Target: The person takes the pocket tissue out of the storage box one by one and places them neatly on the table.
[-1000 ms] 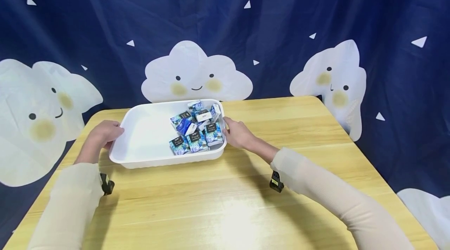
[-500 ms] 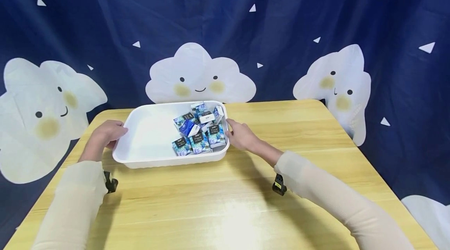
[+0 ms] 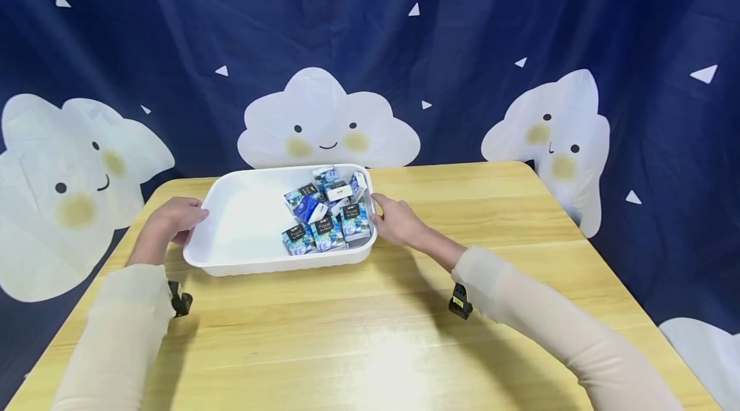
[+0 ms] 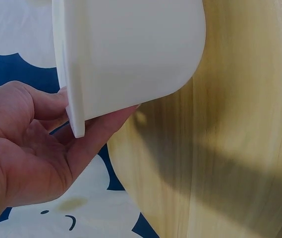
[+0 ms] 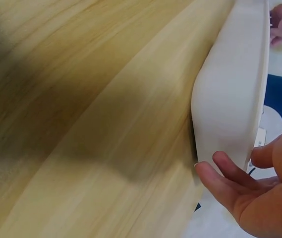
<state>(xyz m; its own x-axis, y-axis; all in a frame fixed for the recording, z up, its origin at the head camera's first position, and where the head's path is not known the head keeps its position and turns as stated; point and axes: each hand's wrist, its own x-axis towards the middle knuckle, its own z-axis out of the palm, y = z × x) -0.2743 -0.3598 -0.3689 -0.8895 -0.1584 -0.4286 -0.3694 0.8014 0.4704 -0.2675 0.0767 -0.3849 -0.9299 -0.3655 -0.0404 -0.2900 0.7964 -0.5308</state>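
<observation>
A white plastic tray [image 3: 243,225] is at the far left part of the table. In its right half lie several small blue floral packs [image 3: 328,233] with a black "Face" label, some tilted on one another. The left hand [image 3: 178,217] grips the tray's left end; in the left wrist view its thumb is at the rim and its fingers reach under the wall. At the opposite end the right hand [image 3: 399,223] holds the tray, thumb over the rim and fingertips against the outer wall. Whether the tray's base touches the table cannot be told.
The wooden table [image 3: 324,334] spreads in front of the tray and to its right. Close behind its far edge hangs a dark blue curtain [image 3: 451,51] with white clouds. A small black device [image 3: 459,300] sits at each wrist.
The head view has shifted slightly, moving everything a little to the right in the picture. Both hands keep their hold, and the tray and packs look the same.
</observation>
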